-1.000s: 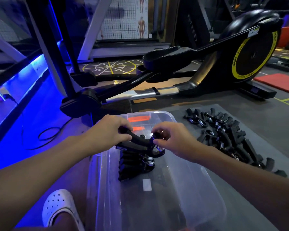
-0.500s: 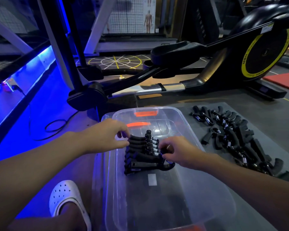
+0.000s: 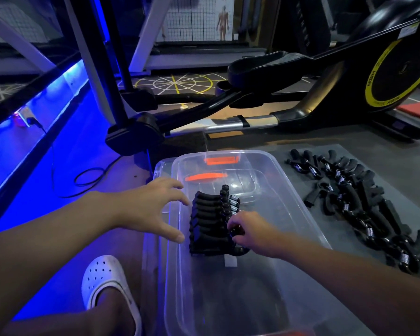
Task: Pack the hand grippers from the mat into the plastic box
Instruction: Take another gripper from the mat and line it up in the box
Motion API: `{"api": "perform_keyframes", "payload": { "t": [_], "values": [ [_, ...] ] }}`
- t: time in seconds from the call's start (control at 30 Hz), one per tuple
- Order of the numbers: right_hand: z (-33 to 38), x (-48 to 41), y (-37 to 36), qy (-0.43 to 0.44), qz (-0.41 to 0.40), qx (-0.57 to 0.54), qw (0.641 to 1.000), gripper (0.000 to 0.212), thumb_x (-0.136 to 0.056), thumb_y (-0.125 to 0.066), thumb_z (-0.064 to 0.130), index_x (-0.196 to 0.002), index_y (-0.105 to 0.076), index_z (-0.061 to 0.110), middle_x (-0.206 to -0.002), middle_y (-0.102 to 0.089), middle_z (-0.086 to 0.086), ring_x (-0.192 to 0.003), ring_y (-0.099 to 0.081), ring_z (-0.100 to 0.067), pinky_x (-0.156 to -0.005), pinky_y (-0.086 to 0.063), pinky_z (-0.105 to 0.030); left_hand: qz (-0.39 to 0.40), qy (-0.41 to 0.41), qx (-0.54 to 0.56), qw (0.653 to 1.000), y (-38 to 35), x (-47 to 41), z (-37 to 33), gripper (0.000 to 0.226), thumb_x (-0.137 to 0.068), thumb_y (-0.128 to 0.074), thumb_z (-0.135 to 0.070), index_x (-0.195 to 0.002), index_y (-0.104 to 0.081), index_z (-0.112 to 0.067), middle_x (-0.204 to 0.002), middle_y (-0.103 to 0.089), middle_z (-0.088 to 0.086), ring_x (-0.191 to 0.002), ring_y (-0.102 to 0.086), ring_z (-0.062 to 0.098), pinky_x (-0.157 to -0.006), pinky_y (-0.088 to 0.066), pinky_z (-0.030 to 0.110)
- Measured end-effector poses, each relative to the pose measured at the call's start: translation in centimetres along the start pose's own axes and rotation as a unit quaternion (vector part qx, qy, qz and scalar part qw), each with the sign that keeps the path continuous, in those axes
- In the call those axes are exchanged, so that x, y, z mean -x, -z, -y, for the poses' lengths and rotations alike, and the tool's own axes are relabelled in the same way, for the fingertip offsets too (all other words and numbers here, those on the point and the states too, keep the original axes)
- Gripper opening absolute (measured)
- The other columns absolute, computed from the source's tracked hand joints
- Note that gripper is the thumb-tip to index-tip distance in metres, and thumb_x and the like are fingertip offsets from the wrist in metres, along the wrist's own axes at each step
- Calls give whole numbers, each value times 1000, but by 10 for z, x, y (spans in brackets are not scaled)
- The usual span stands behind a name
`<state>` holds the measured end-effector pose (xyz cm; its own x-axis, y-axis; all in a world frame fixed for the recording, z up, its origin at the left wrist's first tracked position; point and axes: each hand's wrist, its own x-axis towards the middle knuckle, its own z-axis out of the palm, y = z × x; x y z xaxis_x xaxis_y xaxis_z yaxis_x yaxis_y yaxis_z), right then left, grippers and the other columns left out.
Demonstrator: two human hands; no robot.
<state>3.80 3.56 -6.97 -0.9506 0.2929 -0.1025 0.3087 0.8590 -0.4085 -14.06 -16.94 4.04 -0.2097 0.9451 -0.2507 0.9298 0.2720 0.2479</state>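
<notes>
**A:** Left hand point(image 3: 153, 209) hovers at the left rim of the box point(image 3: 294, 197), fingers spread and straight, gripping nothing.

**B:** And the right hand point(image 3: 252, 232)?

**A:** Down inside the box, fingers curled, pinching the spring end of the front gripper point(image 3: 211, 248).

**B:** Where does that gripper sit?

**A:** At the near end of a tight row point(image 3: 209, 214) of black grippers on the box floor, packed side by side, handles pointing left.

**B:** And the others?

**A:** A loose pile point(image 3: 354, 200) lies on the grey mat point(image 3: 398, 166), right of the box, well apart from both hands.

**B:** Anything around it?

**A:** A white shoe point(image 3: 104, 280) on the floor beside the box's near left corner, and an elliptical trainer point(image 3: 325, 93) behind the box.
</notes>
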Motion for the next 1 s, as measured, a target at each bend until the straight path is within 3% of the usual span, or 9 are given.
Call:
{"api": "perform_keyframes", "payload": {
  "t": [0.2,0.3,0.47,0.8,1.0],
  "values": [
    [-6,-5,-17,19,-1,8,1000,25,-79,-64,14,-103,-67,17,-108,-59,-3,-105,-55,-22,-88,-43,-27,8,9,13,1000,1,-2,0,86,-61,-74,-69,-136,-40,-44,-158,-9,-11,-143,-6,6,-111,-21,25],
    [-5,-5,-20,16,-16,27,999,24,-81,-61,17,-105,-63,19,-109,-56,-1,-101,-57,-24,-82,-47,-36,11,10,15,1000,0,-3,2,86,-61,-75,-70,-135,-40,-45,-157,-8,-13,-142,-6,4,-110,-21,25],
    [-7,-4,-25,20,-33,55,998,26,-81,-62,22,-106,-53,20,-108,-49,2,-93,-56,-25,-73,-46,-37,16,11,19,1000,0,-3,1,85,-61,-76,-68,-135,-40,-45,-157,-8,-14,-142,-4,3,-112,-21,26],
    [-16,-4,-27,5,-70,73,995,27,-81,-60,22,-107,-54,23,-110,-54,3,-93,-59,-28,-69,-45,-36,22,12,19,999,-1,-4,1,85,-62,-74,-69,-135,-40,-45,-157,-7,-14,-142,-3,3,-114,-21,30],
    [-16,-5,-25,7,-68,51,996,33,-84,-62,27,-112,-45,24,-112,-52,3,-94,-57,-27,-73,-47,-38,23,13,21,999,-1,-3,1,84,-62,-74,-70,-135,-40,-45,-157,-7,-16,-143,-2,2,-114,-22,30]
  ]
}}
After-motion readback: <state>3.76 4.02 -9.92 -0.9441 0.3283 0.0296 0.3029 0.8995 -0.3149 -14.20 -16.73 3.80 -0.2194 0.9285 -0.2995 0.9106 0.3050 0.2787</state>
